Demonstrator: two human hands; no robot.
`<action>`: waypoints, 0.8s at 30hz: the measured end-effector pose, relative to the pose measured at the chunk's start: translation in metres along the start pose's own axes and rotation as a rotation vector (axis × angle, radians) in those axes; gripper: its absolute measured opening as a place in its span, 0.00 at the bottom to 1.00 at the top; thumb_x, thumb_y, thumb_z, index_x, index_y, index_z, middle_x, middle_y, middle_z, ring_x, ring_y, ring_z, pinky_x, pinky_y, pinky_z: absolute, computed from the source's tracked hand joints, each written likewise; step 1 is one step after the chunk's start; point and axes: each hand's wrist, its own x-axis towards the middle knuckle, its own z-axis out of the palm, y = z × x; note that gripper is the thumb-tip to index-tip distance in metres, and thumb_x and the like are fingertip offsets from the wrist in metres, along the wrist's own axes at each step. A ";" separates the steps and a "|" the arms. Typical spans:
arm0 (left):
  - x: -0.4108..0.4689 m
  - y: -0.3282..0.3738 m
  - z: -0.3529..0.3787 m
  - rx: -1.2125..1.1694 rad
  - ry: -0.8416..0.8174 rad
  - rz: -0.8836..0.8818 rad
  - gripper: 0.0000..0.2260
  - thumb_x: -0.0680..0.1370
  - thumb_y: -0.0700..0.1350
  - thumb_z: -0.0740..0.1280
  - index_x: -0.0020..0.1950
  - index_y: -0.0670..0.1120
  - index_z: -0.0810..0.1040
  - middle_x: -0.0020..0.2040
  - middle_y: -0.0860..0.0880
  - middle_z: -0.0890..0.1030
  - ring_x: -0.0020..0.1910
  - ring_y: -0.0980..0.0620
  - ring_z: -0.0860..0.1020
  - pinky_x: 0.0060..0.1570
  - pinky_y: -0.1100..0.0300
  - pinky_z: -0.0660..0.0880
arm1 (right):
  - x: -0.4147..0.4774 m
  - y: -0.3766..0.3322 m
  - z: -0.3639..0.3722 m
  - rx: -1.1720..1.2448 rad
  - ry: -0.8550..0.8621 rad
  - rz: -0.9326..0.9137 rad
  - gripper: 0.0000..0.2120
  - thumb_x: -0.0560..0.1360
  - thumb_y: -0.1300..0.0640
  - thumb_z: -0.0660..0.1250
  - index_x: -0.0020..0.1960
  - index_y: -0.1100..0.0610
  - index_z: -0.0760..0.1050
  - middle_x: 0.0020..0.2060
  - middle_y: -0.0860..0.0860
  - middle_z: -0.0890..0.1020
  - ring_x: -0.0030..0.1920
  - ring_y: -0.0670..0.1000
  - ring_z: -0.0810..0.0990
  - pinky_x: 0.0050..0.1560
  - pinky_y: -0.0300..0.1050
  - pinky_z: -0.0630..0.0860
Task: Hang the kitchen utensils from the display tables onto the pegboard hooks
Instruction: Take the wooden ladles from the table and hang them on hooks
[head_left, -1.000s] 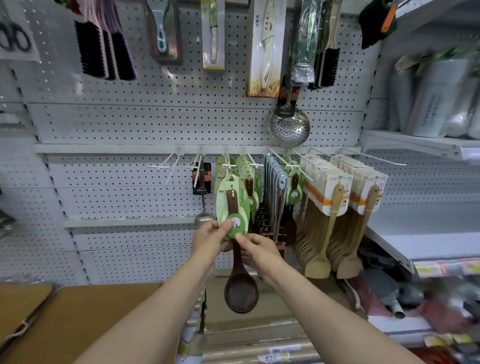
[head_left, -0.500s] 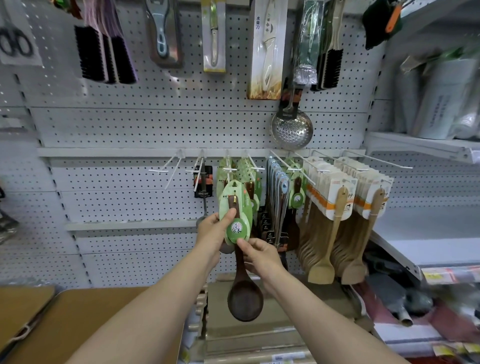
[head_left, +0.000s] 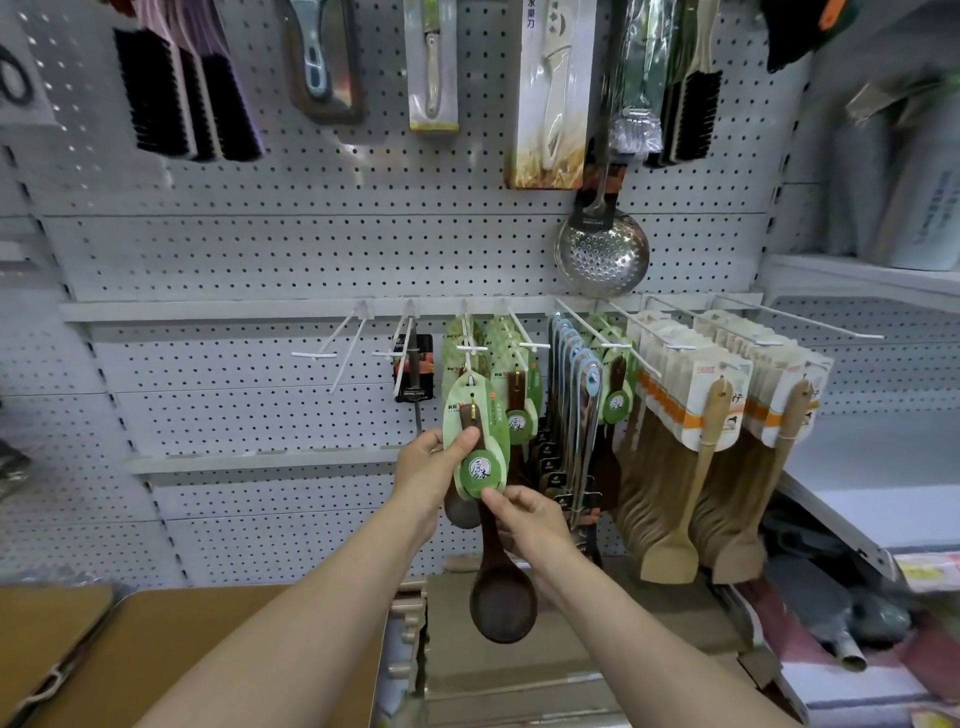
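Note:
A dark wooden spoon (head_left: 501, 597) on a green backing card (head_left: 483, 452) hangs bowl-down in front of the pegboard (head_left: 260, 249). My left hand (head_left: 431, 473) grips the card's left edge, thumb across the spoon handle. My right hand (head_left: 524, 519) pinches the card's bottom edge by the handle. The card's top sits at the tip of a white peg hook (head_left: 470, 349) that carries more green cards behind it.
Two white hooks (head_left: 332, 356) to the left carry little or nothing. Right of the spoon hang more green-carded spoons (head_left: 519, 410), blue-handled utensils (head_left: 576, 395), wooden spatulas (head_left: 691, 467) and a steel skimmer (head_left: 602, 254). A brown table (head_left: 171, 654) lies at lower left, shelves (head_left: 872, 467) at right.
Both hands have raised the carded spoon, bringing the card's top up to the hook's tip. The camera has moved closer to the pegboard.

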 end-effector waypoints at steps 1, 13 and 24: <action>0.003 -0.001 -0.001 0.016 -0.008 0.009 0.09 0.76 0.45 0.74 0.52 0.42 0.82 0.41 0.47 0.86 0.35 0.55 0.84 0.33 0.63 0.78 | 0.003 0.001 0.000 0.000 0.012 0.003 0.05 0.76 0.56 0.74 0.47 0.59 0.82 0.41 0.54 0.86 0.38 0.48 0.82 0.40 0.41 0.76; 0.042 -0.017 -0.011 0.069 -0.057 0.051 0.10 0.75 0.44 0.74 0.54 0.41 0.82 0.47 0.44 0.87 0.45 0.49 0.86 0.42 0.61 0.80 | 0.045 0.023 0.002 0.025 0.051 0.063 0.11 0.78 0.60 0.72 0.56 0.66 0.80 0.30 0.45 0.82 0.28 0.40 0.78 0.31 0.33 0.73; 0.085 -0.010 -0.007 0.082 -0.025 0.010 0.09 0.76 0.44 0.74 0.54 0.43 0.82 0.45 0.46 0.87 0.39 0.54 0.85 0.35 0.65 0.79 | 0.099 0.032 0.018 0.037 0.199 0.097 0.13 0.72 0.53 0.78 0.52 0.59 0.84 0.39 0.50 0.85 0.40 0.47 0.81 0.47 0.44 0.79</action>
